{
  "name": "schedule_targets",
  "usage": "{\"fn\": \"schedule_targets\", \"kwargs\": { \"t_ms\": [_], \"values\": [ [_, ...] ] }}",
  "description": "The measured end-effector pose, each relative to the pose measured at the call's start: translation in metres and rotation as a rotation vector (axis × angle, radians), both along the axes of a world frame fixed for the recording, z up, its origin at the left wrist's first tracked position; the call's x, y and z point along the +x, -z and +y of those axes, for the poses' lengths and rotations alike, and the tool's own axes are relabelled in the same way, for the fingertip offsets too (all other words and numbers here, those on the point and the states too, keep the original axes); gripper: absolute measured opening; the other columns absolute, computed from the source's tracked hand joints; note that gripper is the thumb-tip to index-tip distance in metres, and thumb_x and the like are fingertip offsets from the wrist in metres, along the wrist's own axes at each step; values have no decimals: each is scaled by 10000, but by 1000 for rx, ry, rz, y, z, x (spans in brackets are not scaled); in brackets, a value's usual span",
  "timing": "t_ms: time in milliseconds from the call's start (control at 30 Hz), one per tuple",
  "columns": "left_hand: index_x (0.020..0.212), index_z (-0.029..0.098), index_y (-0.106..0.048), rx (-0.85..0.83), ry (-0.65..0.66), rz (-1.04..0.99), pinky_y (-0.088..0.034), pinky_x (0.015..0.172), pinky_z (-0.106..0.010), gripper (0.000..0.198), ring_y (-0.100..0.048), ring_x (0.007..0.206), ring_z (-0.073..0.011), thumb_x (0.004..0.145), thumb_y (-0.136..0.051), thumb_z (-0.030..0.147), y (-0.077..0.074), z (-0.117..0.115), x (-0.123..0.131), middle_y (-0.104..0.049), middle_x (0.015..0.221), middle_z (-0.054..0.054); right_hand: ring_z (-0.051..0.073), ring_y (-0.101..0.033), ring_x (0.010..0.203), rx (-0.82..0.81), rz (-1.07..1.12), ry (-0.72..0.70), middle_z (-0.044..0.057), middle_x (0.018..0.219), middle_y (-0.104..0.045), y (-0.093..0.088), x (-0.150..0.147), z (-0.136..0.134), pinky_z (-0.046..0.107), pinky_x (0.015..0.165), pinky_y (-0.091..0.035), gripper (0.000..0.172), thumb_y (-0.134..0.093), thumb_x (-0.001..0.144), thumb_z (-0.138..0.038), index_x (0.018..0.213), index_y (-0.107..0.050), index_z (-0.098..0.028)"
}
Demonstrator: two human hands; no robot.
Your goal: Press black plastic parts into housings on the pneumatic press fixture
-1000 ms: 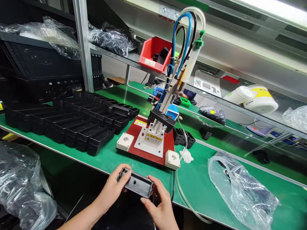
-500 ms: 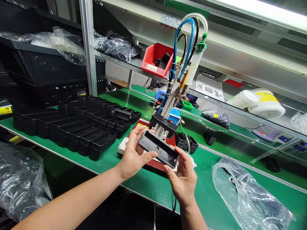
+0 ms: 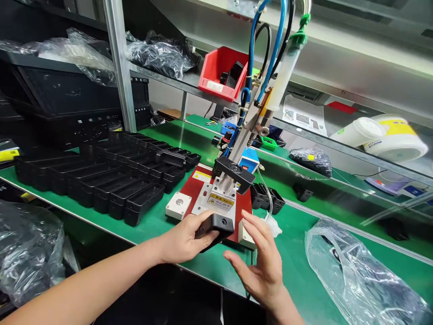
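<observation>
In the head view, the left hand (image 3: 184, 239) is clamped on a black case (image 3: 221, 223), thumb on the near side and fingers over the far side. The case is held in front of the machine (image 3: 245, 135), a narrow end with a round hole turned toward the camera. The right hand (image 3: 262, 259) is just beside the case and apart from it, its thumb and fingers spread with nothing between them. Its fingers overlap the edge of the right white button box (image 3: 246, 234); whether they touch it I cannot tell.

The machine stands tilted in the picture on a red base (image 3: 189, 187), with another white button box (image 3: 178, 205) at the base's left corner, a black block (image 3: 235, 171) on its post, and a syringe (image 3: 284, 72) and blue hoses (image 3: 275, 40) higher up. Rows of black cases (image 3: 101, 176) lie side by side on the green surface (image 3: 294, 243) to the left. A clear plastic bag (image 3: 365, 280) lies on the right. A red bin (image 3: 228, 92) holding black pieces sits on the shelf (image 3: 314, 136) above.
</observation>
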State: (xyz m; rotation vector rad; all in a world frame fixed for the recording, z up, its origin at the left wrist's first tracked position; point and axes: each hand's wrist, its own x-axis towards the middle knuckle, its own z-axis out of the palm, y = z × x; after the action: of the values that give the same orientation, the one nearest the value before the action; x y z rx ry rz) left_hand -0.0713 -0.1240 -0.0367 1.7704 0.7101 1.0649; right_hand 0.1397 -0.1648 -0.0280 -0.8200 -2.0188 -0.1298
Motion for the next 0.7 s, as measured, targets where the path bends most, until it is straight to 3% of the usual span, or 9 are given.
{"fn": "schedule_targets", "kwargs": {
  "t_ms": [100,167,233,300,433,533,700],
  "values": [
    [999,202,-689,-90,338,107,-565,734,-325,286,-663,800,-209,904,-515,409,-10,0,-4,-701,858,-64,303,-467,1303,-151,-299,-161,144,1455,-444,-25,-5,2,470,1028,-452,781,-698,846,-374,1496,-277,-273],
    [987,211,-711,-272,576,126,-572,714,-356,353,-685,794,-238,909,-487,472,-14,-1,-9,-709,822,-72,263,-527,1243,-293,-408,-264,121,1388,-523,-37,-9,0,403,1004,-477,742,-666,869,-408,1490,-282,-279],
    [1013,217,-711,-412,691,114,-573,733,-384,413,-696,823,-262,879,-503,548,-16,-1,-16,-716,856,-79,234,-606,1109,-371,-400,-314,96,1241,-621,-41,-10,-2,351,929,-516,708,-681,851,-435,1451,-343,-274],
    [1074,230,-681,-398,599,92,-555,824,-396,430,-679,942,-273,806,-609,558,-16,1,-24,-707,994,-75,221,-646,962,-343,-306,-285,73,1087,-667,-37,-5,-1,324,819,-545,696,-742,786,-460,1375,-423,-268],
    [1142,219,-587,-245,196,-42,-538,821,-333,456,-642,990,-226,770,-691,460,-25,15,-23,-665,1075,-63,216,-642,916,-158,26,-32,77,1040,-645,-26,7,15,311,751,-550,580,-795,744,-408,1222,-513,-239],
    [1114,173,-561,-69,-53,-181,-519,817,-309,383,-627,955,-193,858,-592,455,-46,36,-5,-645,1050,-72,219,-629,969,-88,183,111,86,1081,-629,-32,7,39,334,803,-546,488,-761,771,-355,1181,-531,-227],
    [1033,163,-592,319,-368,-80,-467,834,-297,241,-591,921,-172,926,-498,357,-82,97,29,-632,1005,-47,229,-624,993,29,188,275,84,1102,-644,-55,-4,88,382,872,-525,494,-731,780,-388,1204,-557,-204]
  ]
}}
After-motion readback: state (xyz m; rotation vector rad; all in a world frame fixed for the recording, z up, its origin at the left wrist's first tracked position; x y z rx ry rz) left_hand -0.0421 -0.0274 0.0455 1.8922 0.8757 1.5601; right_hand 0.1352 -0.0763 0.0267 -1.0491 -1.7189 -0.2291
